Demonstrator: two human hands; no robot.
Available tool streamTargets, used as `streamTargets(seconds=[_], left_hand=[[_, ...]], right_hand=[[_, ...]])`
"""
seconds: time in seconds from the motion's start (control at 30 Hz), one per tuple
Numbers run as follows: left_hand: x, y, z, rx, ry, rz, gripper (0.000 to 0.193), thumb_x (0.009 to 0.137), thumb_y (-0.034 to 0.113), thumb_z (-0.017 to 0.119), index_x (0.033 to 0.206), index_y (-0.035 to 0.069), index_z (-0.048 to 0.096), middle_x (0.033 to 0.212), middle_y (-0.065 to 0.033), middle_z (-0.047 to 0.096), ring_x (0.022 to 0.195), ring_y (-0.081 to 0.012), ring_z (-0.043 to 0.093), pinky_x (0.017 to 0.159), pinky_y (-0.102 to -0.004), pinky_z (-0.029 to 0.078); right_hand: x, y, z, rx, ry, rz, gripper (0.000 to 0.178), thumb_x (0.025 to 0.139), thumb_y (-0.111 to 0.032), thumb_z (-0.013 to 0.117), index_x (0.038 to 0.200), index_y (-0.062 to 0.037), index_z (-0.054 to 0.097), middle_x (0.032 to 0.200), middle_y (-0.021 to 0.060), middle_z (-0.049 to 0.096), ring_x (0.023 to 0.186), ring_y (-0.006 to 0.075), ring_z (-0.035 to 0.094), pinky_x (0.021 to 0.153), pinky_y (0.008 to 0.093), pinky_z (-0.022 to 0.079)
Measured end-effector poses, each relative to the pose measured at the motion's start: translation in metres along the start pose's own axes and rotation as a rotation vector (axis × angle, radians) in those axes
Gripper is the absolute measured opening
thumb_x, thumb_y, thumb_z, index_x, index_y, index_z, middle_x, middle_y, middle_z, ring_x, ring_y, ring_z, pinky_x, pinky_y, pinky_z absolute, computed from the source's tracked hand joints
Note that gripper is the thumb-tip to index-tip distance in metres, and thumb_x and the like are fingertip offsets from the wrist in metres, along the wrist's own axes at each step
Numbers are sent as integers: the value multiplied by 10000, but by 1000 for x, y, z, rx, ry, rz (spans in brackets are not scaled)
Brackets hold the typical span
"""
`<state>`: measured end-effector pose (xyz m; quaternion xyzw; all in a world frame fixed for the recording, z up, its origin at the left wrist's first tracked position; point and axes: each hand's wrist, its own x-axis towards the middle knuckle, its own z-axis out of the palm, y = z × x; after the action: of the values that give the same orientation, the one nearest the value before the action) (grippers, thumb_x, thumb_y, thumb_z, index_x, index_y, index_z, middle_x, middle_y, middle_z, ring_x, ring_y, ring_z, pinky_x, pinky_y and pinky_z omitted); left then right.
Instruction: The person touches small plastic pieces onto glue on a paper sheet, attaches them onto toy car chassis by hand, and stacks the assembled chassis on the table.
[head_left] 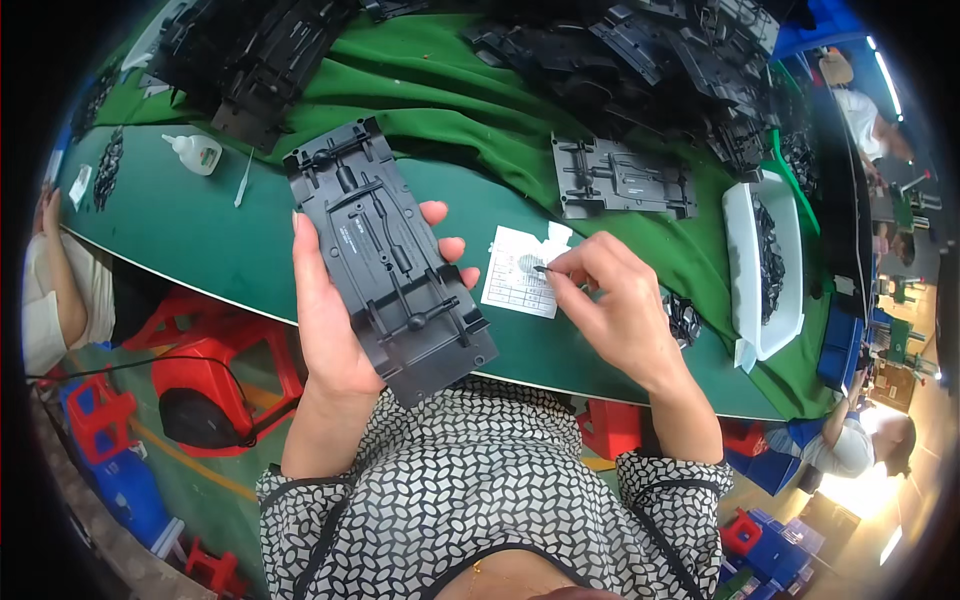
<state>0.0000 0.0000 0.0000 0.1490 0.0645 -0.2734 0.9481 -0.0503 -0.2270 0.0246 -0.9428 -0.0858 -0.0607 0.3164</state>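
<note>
Our left grip (335,345) is holding the plate (390,265); our right grip (620,310) is pinching a dark bit (541,268) over the paper (508,265). We're apparently picking up, next needing a steady lift.

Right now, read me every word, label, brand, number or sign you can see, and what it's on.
No text reads clearly enough to quote.
White paper sheet by the right hand: printed grid, too small.
Held black plate in the left hand: tiny pale print, too small.
White bottle: label, blurred.
Lying black plate: tiny pale marks, too small.
</note>
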Motion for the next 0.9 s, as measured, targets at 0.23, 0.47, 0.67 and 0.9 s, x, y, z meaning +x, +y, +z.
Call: streamTargets(seconds=[0.23, 0.47, 0.67, 0.9], left_hand=[[2, 0, 1, -9, -4, -1, 713, 969, 592, 199, 1357, 27, 390, 1273, -197, 529, 985, -308, 639, 880, -564, 513], [1, 1, 1, -16, 0, -2, 712, 966, 597, 205, 1361, 33, 385, 1277, -198, 525, 988, -309, 636, 885, -566, 508], [0, -2, 5, 21, 34, 19, 704, 967, 595, 205, 1362, 41, 387, 1261, -192, 533, 982, -307, 630, 878, -557, 509], [0, -5, 8, 30, 32, 16, 708, 967, 598, 197, 1366, 43, 384, 1255, -187, 534, 985, -300, 622, 877, -551, 506]], right_hand=[[5, 3, 8, -8, -52, 159, 100, 776, -85, 661, 769, -15, 591, 753, 109, 573, 687, 277, 580, 604, 384, 465], [4, -2, -1, 472, -134, 519, 124, 815, -93, 659, 784, 11, 599, 717, 19, 570, 610, 103, 522, 568, 263, 424], [3, 0, -14, 889, -130, 618, 97, 825, -86, 654, 778, -10, 614, 731, -10, 591, 671, 43, 491, 604, 207, 391], [-1, 2, -14, 983, -133, 595, 73, 821, -62, 642, 780, -9, 613, 746, -10, 583, 693, 61, 510, 615, 220, 399]])
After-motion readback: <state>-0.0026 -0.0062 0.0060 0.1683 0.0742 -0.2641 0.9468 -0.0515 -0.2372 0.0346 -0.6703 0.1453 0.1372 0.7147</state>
